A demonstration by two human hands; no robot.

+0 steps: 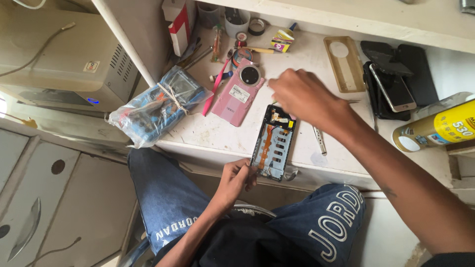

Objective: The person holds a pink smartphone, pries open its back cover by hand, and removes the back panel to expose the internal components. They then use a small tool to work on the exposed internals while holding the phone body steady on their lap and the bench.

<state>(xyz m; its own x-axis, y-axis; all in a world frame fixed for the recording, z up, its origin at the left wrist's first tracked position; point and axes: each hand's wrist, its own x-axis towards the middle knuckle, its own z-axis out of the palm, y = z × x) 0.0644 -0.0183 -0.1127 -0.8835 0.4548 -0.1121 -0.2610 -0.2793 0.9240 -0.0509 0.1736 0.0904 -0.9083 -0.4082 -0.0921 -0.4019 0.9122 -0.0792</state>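
Centrally, an opened phone (273, 143) with its orange flex cable exposed is laid on the white surface (217, 133), its lower edge pinched by the left hand (235, 179) with fingers together. The right hand (303, 96) is held just above its top end; whether those fingers grip anything cannot be told. A pink back cover (238, 92) lies at ten o'clock from the phone.

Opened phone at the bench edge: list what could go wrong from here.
1. The opened phone overhangs the bench edge; only the left hand steadies its lower end, so it might slip toward the lap.
2. The right hand hovers over its exposed orange ribbon cable, which could snag.
3. The spray can nearby could roll.
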